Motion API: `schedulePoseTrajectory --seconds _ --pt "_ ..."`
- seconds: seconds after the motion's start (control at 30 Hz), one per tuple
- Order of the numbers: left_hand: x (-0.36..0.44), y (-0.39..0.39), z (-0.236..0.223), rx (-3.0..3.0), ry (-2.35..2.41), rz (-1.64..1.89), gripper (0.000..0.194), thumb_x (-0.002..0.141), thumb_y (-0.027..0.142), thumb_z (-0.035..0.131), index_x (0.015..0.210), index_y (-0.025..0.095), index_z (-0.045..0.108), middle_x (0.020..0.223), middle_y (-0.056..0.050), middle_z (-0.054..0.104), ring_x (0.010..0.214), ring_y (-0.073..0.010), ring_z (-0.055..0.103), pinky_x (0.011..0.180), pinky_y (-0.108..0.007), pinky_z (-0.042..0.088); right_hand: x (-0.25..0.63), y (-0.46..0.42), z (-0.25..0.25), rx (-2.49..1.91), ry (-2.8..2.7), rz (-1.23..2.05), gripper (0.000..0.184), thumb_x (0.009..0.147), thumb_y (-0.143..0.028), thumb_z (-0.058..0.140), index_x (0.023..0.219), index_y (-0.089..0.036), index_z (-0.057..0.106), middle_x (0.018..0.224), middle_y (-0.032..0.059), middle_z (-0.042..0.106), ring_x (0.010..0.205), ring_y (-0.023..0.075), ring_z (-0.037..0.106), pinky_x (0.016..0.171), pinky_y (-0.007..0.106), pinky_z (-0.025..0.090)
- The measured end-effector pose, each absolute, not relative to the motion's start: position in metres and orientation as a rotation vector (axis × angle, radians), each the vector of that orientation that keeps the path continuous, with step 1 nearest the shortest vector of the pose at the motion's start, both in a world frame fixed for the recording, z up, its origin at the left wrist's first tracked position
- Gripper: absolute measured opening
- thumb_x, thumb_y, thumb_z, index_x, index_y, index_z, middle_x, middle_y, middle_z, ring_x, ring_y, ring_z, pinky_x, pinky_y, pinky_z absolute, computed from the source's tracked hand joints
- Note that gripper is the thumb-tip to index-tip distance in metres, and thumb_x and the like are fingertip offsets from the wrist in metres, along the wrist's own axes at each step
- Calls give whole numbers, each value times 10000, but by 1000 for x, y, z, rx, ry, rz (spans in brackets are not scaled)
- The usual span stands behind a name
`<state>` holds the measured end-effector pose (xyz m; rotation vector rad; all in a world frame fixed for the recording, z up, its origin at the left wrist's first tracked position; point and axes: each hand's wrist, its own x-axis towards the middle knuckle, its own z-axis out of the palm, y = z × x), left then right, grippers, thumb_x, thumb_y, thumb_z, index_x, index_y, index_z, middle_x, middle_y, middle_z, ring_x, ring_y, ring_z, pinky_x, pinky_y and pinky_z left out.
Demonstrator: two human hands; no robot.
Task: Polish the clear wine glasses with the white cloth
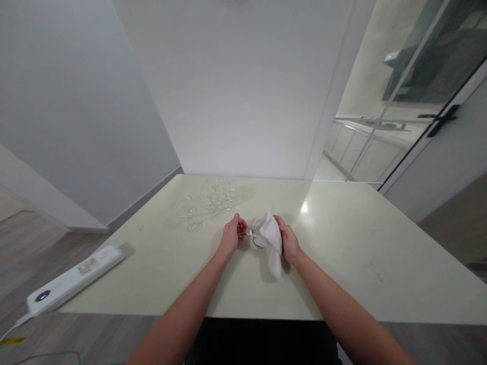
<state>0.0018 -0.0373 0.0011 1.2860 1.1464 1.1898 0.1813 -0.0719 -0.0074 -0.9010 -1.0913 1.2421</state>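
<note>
Near the middle of the table, a small stemmed glass (250,232) lies sideways between my hands. My left hand (233,234) is closed around its base end. Over the other end of the glass hangs a white cloth (269,235), and my right hand (288,240) grips the cloth from the right side. The cloth hides most of the glass's bowl, and one corner droops toward me. Several clear glasses (215,200) stand in a loose group behind and left of my left hand; one clear glass (195,226) at the near side of the group seems to lie on its side.
A white power strip (81,276) with a cable lies across the table's left edge. The pale, glossy table (353,263) reaches to a white wall panel (243,101) at the back. To the right is a glass-paned door with a black handle (443,120).
</note>
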Motion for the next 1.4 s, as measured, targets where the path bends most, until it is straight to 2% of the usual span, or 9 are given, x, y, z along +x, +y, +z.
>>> schedulePoseTrajectory --seconds 0.1,0.2,0.33,0.53,0.73,0.9,1.2,1.4 --pt "1 -35 1 1186 1128 1118 592 834 737 388 661 187 518 531 19 452 433 -107 381 421 -227 272 185 -76 -6 -910 -1213 1340 355 734 -408 674 1045 -249 609 912 11 671 819 201 617 774 322 511" --pt "-3 -46 2 1543 1017 1225 522 884 641 420 672 183 550 571 4 474 499 -122 423 489 -257 330 191 -79 -6 -884 -1419 1415 318 670 -365 787 922 -212 667 841 8 670 775 186 597 757 315 491" --pt "-8 -62 2 2056 850 1402 443 915 537 444 668 187 557 647 -29 502 618 -159 472 604 -312 367 194 -78 -6 -919 -1483 1297 275 731 -422 753 784 -167 665 745 -2 642 694 152 550 681 284 445" --pt "-7 -62 2 2068 931 1419 401 961 428 400 660 196 530 646 -28 511 632 -164 493 619 -312 363 195 -73 -10 -921 -1600 1276 266 705 -404 758 748 -166 645 702 -9 633 656 138 538 649 267 440" --pt "-6 -58 2 1985 1015 1417 442 960 461 398 634 194 533 621 -18 502 621 -159 490 612 -299 358 196 -70 -14 -916 -1671 1170 217 745 -392 697 768 -180 656 764 16 651 724 169 568 730 308 471" --pt "-6 -55 2 1916 1055 1403 441 963 449 399 644 184 548 598 0 488 591 -143 473 597 -282 353 194 -69 -11 -935 -1672 1155 273 753 -465 659 747 -192 662 798 41 672 814 201 588 816 334 484" --pt "-3 -57 5 1906 1101 1350 442 950 448 422 618 180 538 577 9 476 574 -133 467 584 -271 341 199 -70 -10 -839 -1766 1263 138 706 -282 684 766 -161 655 732 1 647 704 149 549 726 279 466" --pt "-4 -57 5 1853 1090 1331 436 950 453 422 631 180 542 577 10 481 559 -131 464 570 -268 347 200 -66 -15 -787 -1848 1132 202 700 -372 710 737 -179 663 792 28 683 769 175 589 806 310 492"
